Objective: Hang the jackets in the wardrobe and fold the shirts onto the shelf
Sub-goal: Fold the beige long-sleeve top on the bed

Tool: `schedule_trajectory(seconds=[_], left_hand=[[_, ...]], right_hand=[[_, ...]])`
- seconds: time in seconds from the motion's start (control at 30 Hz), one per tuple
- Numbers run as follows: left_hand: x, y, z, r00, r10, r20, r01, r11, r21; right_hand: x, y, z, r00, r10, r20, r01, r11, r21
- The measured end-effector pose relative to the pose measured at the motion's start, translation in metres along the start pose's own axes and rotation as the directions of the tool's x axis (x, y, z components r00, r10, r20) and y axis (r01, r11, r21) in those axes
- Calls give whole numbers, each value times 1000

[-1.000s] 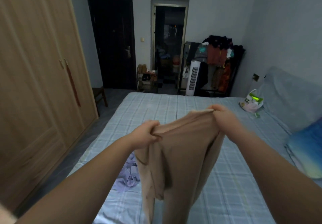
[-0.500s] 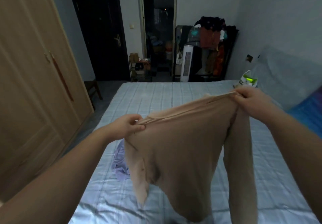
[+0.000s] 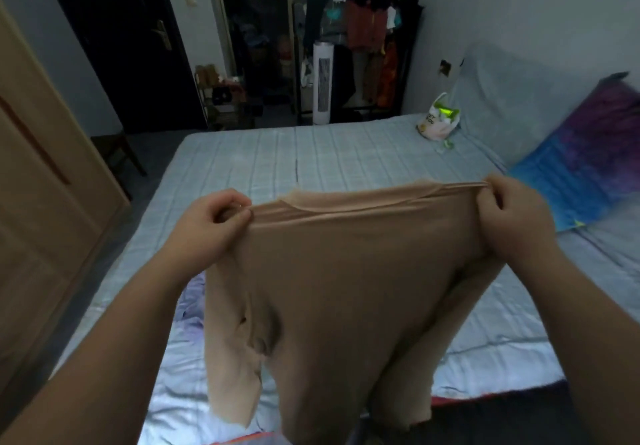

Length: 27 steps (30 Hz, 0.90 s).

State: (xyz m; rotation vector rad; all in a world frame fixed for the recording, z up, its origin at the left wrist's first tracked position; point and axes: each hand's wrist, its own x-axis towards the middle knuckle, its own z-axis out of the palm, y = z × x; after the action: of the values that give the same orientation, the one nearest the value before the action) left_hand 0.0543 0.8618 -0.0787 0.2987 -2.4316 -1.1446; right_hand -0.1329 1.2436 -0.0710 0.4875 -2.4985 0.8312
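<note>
Shirt — tan, long-sleeved — is hanging in the centre of the frame over the blue checked bed, stretched taut between both hands. Left hand is pinching one shoulder at left of centre; right hand is pinching the other at right of centre. Wardrobe is standing along the left edge — a lavender garment is lying on the bed beneath the left forearm.

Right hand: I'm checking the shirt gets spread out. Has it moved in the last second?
Yes, rightward: the right hand was left of the white bag and is now right of it, near the blue pillow.
</note>
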Motion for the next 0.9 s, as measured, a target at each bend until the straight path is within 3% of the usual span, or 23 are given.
schedule_trajectory(seconds=[0.07,0.13,0.37,0.47,0.63,0.9], left_hand=[[11,-2,18,993,65,-100,-38,968,249],[27,-9,39,989,102,-103,-60,933,355],[108,-45,126,993,-39,-114,63,974,217],[154,-74,172,984,-135,-114,147,983,113],[236,-148,267,933,-337,-124,341,940,10],[300,-331,449,826,-549,-126,561,786,259]], right_hand=[[2,20,1,997,-77,33,80,991,-103],[12,37,9,993,-90,70,102,979,-179],[76,106,86,987,-99,124,131,948,-291],[114,141,144,979,-132,158,173,942,-288],[180,207,270,963,-50,267,118,962,-248],[196,334,515,858,133,496,13,960,-280]])
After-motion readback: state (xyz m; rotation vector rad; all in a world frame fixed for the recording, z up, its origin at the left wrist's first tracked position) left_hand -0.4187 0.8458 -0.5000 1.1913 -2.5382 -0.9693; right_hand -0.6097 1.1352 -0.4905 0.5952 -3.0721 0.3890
